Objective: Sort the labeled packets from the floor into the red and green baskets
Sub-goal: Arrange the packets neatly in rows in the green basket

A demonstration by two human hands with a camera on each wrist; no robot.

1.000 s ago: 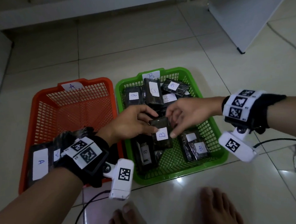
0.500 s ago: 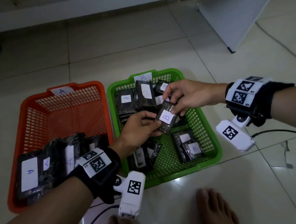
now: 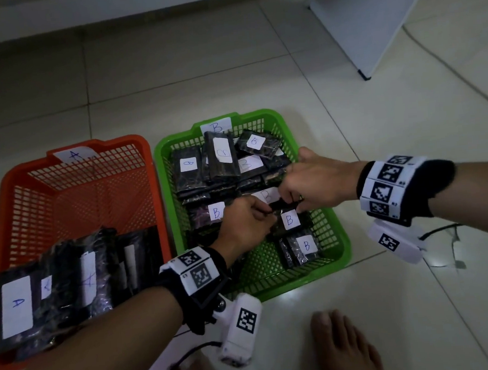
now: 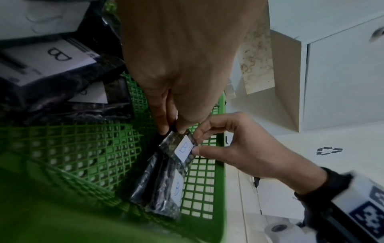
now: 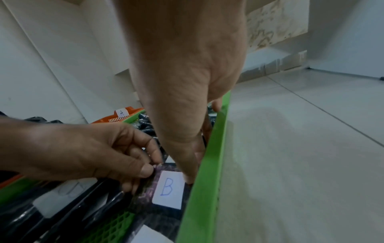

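Both hands (image 5: 166,164) pinching B packet (image 5: 164,190) (green basket (image 5: 205,180) rim alongside)

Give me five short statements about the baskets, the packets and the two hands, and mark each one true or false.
1. Both hands hold the same B packet over the green basket. True: the left hand and the right hand pinch it together.
2. The red basket carries a B tag. False: its tag reads A.
3. The packets in the red basket lie against its far wall. False: they are stacked at the near end.
4. Every readable label in the green basket says B. True.
5. The held packet's label faces down. False: its B faces up.
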